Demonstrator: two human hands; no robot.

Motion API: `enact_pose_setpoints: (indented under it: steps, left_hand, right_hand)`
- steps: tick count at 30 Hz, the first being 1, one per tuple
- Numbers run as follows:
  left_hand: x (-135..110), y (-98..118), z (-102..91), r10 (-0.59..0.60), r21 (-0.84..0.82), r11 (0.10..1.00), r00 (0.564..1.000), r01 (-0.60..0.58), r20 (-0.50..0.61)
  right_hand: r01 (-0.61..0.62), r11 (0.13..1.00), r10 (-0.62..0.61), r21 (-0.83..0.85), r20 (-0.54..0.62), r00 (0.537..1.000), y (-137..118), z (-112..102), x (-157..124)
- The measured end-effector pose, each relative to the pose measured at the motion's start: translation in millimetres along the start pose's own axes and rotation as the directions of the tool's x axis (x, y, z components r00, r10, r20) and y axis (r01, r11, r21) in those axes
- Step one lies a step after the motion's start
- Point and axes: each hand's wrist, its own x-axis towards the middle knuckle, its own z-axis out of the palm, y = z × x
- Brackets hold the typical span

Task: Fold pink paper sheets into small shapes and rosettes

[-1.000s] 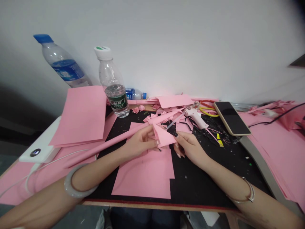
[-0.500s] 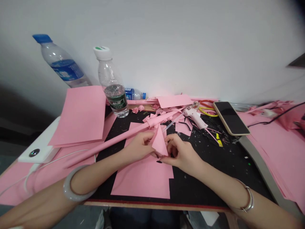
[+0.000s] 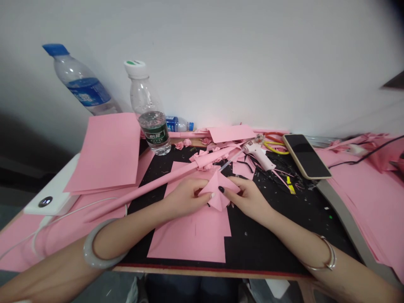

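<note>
The small folded pink paper (image 3: 220, 192), stood on edge half a second ago, is now tipped flatter and spread between the hands, just in front of the glue gun (image 3: 257, 153). Its left edge is pinched by the closed fingers of the left hand (image 3: 184, 198). It is pressed from above by the thumb of the half-curled right hand (image 3: 251, 200), so a crease is probably being flattened.

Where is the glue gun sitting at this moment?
In the head view the glue gun lies right of centre on the black mat, just left of the phone and beyond the right hand.
</note>
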Motion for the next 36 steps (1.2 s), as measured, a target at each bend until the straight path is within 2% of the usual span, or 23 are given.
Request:
enact_pose_setpoints:
  steps: [3, 6, 9, 12, 19, 25, 29, 31, 36]
  left_hand:
    - [1, -1, -0.3, -0.073, -0.074, 0.995, 0.997, 0.071, -0.025]
    - [2, -1, -0.6, -0.131, -0.234, 0.964, 0.991, 0.127, 0.000]
    - [3, 1, -1.5, -0.166, -0.423, 0.889, 0.984, 0.174, 0.056]
    - [4, 3, -3.6, -0.202, -0.530, 0.819, 0.975, 0.219, 0.091]
    - [4, 0, -7.2, -0.269, -0.698, 0.673, 0.960, 0.245, 0.078]
    - [4, -4, -8.8, -0.294, -0.793, 0.534, 0.944, 0.292, 0.149]
    - [7, -4, -8.6, -0.330, -0.834, 0.433, 0.921, 0.341, 0.205]
    - [7, -3, -8.2, -0.323, -0.835, 0.421, 0.919, 0.355, 0.228]
    - [4, 0, -7.0, -0.258, -0.798, 0.502, 0.939, 0.332, 0.229]
  right_hand:
    - [-0.044, 0.996, 0.042, 0.081, 0.016, 0.999, 2, 0, 4]
    - [-0.052, 0.978, 0.050, 0.203, 0.013, 0.999, 1, 1, 4]
    - [-0.056, 0.941, 0.052, 0.333, 0.021, 0.998, 1, 1, 4]
    - [-0.063, 0.902, 0.064, 0.428, 0.011, 0.998, 2, -1, 4]
    - [-0.027, 0.875, 0.001, 0.483, 0.055, 0.998, 1, -7, 5]
    - [-0.032, 0.831, -0.009, 0.555, 0.070, 0.998, 8, -7, 3]
    - [-0.017, 0.846, 0.020, 0.533, 0.000, 1.000, 12, -6, 1]
    - [-0.019, 0.884, 0.048, 0.467, -0.051, 0.998, 11, -5, 2]
    - [-0.033, 0.921, 0.077, 0.389, -0.097, 0.992, 2, -3, 4]
